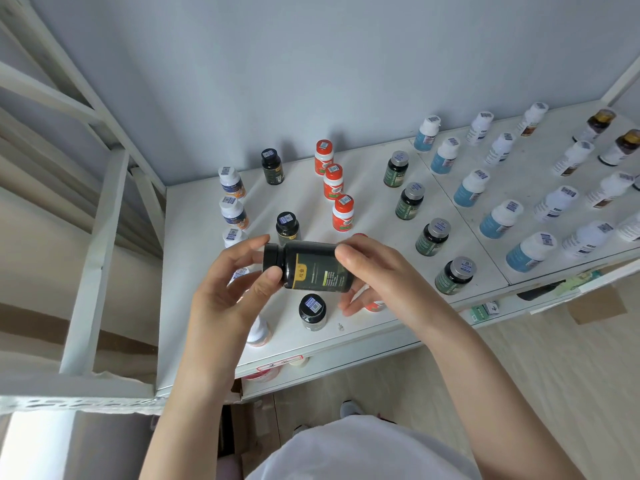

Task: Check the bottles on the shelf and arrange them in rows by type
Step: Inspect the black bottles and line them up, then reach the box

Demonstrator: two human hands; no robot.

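1. A black plastic bottle with a gold-and-green label [308, 266] lies on its side in the air, above the near left part of the white shelf board [367, 209], with its black cap pointing left.
2. The left hand [235, 289] holds the cap end: the thumb presses the near side by the neck and the forefinger curls over the far side of the cap.
3. The right hand [377, 275] holds the base end, with its forefinger curled over the top and its other fingers spread loosely beneath.
4. Three more black bottles stand upright on the board: one far [272, 167], one just behind the held bottle [287, 227] and one near, below the hands [312, 311].
5. A row of white bottles with blue-and-orange labels [232, 212] runs along the left edge, partly hidden by the left hand.
6. A row of orange bottles with white caps [333, 181] stands right of the black ones.
7. Further right is a row of dark green bottles with grey caps [431, 237].
8. Next come white bottles with light-blue labels [471, 188].
9. Beyond them stand more rows of white bottles [554, 202].
10. Two amber bottles [597, 124] stand at the far right corner.
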